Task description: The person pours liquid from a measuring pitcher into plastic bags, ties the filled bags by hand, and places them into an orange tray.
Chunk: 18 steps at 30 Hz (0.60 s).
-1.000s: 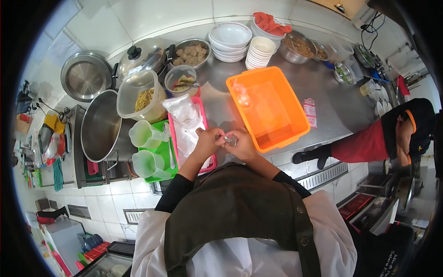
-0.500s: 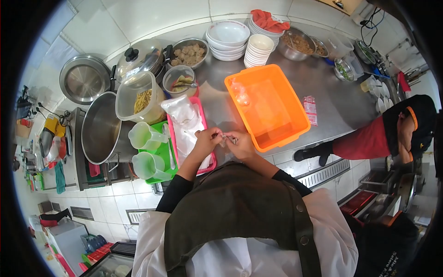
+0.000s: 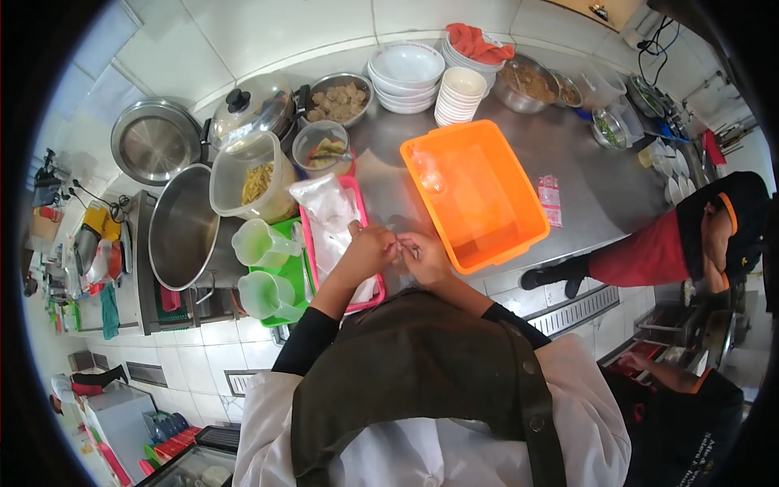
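Observation:
My left hand [image 3: 373, 250] and my right hand [image 3: 424, 256] meet in front of my apron, fingertips pinched together. Between them is a small, pale, see-through bit of what looks like a clear plastic bag, mostly hidden by the fingers. Beside my left hand lies a pink tray [image 3: 380, 286] with a pile of clear plastic bags [image 3: 331, 235] on it. Right of my right hand stands an orange tub [image 3: 495, 203], with small clear filled bags [image 3: 430, 174] in its upper left corner.
Two plastic measuring jugs [image 3: 264, 243] stand on a green tray [image 3: 300, 272]. Around them are a large steel pot [image 3: 182, 227], a tub of yellowish strips [image 3: 258, 183], a bowl of meat [image 3: 339, 99] and stacked bowls [image 3: 406, 69]. A pink-printed packet [image 3: 549, 201] lies right. Another person [image 3: 649, 243] stands there.
My left hand has turned so its back covers more of the pinched fingers, and both hands stay together. At lower right, another person's arm has come into view.

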Available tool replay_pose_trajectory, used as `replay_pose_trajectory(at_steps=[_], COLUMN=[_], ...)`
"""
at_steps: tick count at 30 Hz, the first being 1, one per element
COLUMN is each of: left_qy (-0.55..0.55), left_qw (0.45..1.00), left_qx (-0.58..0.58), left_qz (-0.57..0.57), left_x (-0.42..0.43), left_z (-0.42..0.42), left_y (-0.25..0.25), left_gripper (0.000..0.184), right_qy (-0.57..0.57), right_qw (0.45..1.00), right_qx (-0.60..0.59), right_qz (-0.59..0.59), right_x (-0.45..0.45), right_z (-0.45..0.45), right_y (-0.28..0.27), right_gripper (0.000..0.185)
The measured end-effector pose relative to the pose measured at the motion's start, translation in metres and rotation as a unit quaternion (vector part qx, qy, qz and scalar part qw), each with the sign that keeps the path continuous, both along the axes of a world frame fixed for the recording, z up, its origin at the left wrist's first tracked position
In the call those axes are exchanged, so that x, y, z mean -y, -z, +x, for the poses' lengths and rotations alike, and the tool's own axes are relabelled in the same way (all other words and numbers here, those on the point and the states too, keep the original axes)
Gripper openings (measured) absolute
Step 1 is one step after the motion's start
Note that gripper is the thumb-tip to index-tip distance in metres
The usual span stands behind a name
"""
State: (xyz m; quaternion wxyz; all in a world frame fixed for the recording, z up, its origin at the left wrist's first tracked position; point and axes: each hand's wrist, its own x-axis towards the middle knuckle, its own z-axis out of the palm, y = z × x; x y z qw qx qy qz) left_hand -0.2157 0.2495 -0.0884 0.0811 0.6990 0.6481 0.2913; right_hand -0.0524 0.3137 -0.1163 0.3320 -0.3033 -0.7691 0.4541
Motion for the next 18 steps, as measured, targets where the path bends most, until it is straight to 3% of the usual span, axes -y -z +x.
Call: replay_pose_trajectory(at_steps=[1, 4, 7, 14, 16, 18], left_qy=[0.004, 0.008, 0.022, 0.028, 0.024, 0.021], left_qw=[1.000, 0.998, 0.999, 0.999, 0.999, 0.999], left_qx=[-0.014, -0.036, -0.015, 0.008, -0.015, 0.004], left_qz=[0.014, 0.049, 0.028, -0.023, -0.025, -0.031], left_x=[-0.002, 0.003, 0.007, 0.006, 0.005, 0.005], left_z=[-0.001, -0.004, -0.003, 0.002, 0.002, 0.001], left_y=[0.002, 0.002, -0.008, -0.013, -0.016, -0.021], left_gripper=[0.013, 0.014, 0.013, 0.012, 0.011, 0.010], right_qy=[0.008, -0.051, -0.054, -0.050, -0.043, -0.071], right_qw=[0.999, 0.991, 0.997, 0.976, 0.969, 0.988], right_qx=[-0.038, 0.011, 0.018, 0.061, 0.034, 0.001], right_qz=[-0.001, 0.122, 0.061, -0.203, -0.239, -0.139], right_x=[0.000, -0.012, -0.010, -0.013, -0.014, -0.016], right_z=[-0.004, 0.002, 0.001, -0.003, -0.003, -0.004], right_y=[-0.003, -0.006, -0.005, -0.019, 0.001, 0.011], right_gripper=[0.010, 0.009, 0.011, 0.010, 0.011, 0.013])
